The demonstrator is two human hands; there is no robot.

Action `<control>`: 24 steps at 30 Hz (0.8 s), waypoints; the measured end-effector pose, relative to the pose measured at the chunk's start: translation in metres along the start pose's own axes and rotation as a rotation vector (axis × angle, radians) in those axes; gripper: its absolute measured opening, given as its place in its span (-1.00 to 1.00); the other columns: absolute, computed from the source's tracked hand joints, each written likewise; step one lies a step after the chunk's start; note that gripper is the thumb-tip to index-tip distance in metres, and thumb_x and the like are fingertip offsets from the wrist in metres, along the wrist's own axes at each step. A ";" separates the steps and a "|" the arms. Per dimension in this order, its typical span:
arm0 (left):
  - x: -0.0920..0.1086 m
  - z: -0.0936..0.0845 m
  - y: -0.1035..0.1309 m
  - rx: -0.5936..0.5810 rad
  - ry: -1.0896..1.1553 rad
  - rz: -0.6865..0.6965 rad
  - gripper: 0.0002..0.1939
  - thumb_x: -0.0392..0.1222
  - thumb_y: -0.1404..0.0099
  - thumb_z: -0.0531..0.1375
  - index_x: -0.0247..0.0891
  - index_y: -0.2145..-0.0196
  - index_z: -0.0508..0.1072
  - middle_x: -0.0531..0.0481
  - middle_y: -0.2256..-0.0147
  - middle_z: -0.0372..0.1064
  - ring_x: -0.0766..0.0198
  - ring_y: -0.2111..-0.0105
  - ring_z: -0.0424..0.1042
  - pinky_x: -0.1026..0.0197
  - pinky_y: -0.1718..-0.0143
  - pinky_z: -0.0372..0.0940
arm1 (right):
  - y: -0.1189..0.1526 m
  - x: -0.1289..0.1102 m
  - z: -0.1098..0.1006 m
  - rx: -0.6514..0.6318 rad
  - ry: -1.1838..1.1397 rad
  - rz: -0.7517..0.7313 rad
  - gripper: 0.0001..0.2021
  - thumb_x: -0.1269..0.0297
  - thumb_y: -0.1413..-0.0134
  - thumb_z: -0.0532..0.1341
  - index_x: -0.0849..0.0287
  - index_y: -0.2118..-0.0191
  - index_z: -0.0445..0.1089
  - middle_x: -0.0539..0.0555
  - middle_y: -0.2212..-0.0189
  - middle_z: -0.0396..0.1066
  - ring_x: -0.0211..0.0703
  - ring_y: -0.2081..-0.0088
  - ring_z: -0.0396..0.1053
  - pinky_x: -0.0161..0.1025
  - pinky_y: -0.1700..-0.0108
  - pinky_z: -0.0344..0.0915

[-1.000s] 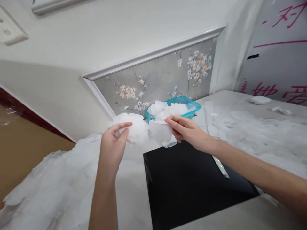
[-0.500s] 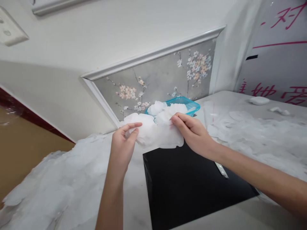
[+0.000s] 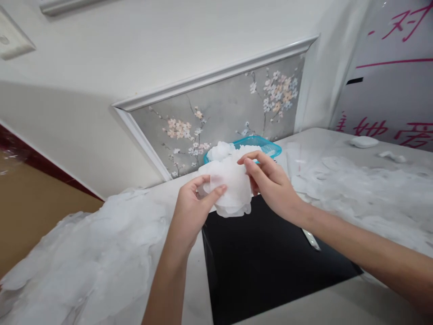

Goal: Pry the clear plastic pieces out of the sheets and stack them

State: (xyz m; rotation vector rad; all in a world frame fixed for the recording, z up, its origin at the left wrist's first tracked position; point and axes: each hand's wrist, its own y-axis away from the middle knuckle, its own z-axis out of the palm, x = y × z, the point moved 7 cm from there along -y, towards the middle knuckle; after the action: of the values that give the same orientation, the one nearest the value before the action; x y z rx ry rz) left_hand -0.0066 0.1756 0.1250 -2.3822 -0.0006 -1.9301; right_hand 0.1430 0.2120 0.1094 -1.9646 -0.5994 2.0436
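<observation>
Both hands meet above the desk (image 3: 182, 271), a little above the middle of the view, and are closed on one bunch of thin white translucent sheets (image 3: 230, 187). The left hand (image 3: 192, 210) comes up from 6 o'clock and pinches the bunch's lower left side between thumb and forefinger. The right hand (image 3: 270, 185) reaches in from 4 o'clock and grips the bunch's upper right side with its fingertips, the thumb pressed against the front. The two hands are close together, with only the bunch between them, and the bunch hangs free of the desk, over the far edge of a black square panel (image 3: 270, 262) that lies flat on the surface. Just behind the bunch, toward 12 o'clock, stands a turquoise mesh basket (image 3: 267, 146) holding more of the same white sheets. A wide heap of loose white sheets (image 3: 84, 262) spreads over the desk from 7 to 9 o'clock, and another thin layer of sheets (image 3: 355, 189) covers the desk toward 3 o'clock. A small silvery strip (image 3: 311, 239) lies at the panel's right edge, partly under the right forearm. Behind the basket, a grey wall panel with painted blossoms (image 3: 230, 108) rises from the desk.
</observation>
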 end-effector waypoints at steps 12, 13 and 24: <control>0.013 -0.036 -0.001 0.193 -0.027 0.140 -0.82 -0.18 -0.08 0.26 -0.18 0.29 0.51 0.05 0.26 0.41 0.36 0.37 0.32 0.36 0.41 0.25 | 0.012 0.104 0.036 -0.644 1.171 -0.056 -0.81 0.35 -0.11 0.13 0.28 0.15 0.30 0.25 0.19 0.37 0.01 0.27 0.41 -0.28 0.43 0.15; 0.013 -0.037 -0.001 0.196 -0.023 0.137 -0.81 -0.17 -0.08 0.27 -0.16 0.28 0.52 0.05 0.24 0.42 0.35 0.35 0.32 0.35 0.39 0.25 | 0.013 0.107 0.037 -0.646 1.188 -0.058 -0.84 0.40 -0.14 0.07 0.28 0.17 0.30 0.24 0.21 0.37 0.01 0.27 0.41 -0.27 0.42 0.14; 0.006 -0.048 -0.002 0.254 -0.027 0.067 -0.83 -0.12 -0.10 0.22 -0.13 0.34 0.57 0.01 0.19 0.47 0.25 0.23 0.36 0.32 0.34 0.24 | -0.010 0.093 0.012 -0.319 0.968 0.026 -0.81 0.29 -0.25 -0.12 0.18 0.25 0.18 0.08 0.46 0.37 -0.14 0.44 0.35 -0.31 0.50 0.01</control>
State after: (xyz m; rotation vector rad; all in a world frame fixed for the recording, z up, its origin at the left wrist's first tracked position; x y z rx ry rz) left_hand -0.0521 0.1740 0.1407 -2.2133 -0.1551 -1.7517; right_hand 0.1243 0.2608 0.0314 -2.7741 -0.6588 0.8002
